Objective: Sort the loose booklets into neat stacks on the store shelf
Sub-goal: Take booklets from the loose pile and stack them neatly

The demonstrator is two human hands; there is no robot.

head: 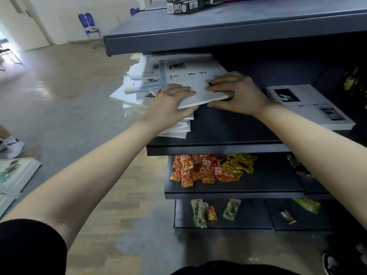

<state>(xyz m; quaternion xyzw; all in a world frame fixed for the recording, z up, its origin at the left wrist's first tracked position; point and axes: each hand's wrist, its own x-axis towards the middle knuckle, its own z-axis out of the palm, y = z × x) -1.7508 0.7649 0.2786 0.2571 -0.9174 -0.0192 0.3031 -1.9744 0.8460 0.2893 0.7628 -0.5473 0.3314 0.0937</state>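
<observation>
A white booklet (190, 82) titled "Time Memory" sits tilted atop a messy pile of booklets (139, 86) at the left end of the dark shelf (228, 135). The left hand (168, 104) and right hand (238, 92) each pinch its front edge, fingers above, thumb beneath. Another booklet (309, 108) lies flat towards the right end.

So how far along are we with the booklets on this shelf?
Early. Done: one squared-off stack lies at the right of the shelf. In hand: left grip and right grip hold the top booklet above the left pile. Left: that pile is skewed, booklets fanning past the shelf edge.
</observation>
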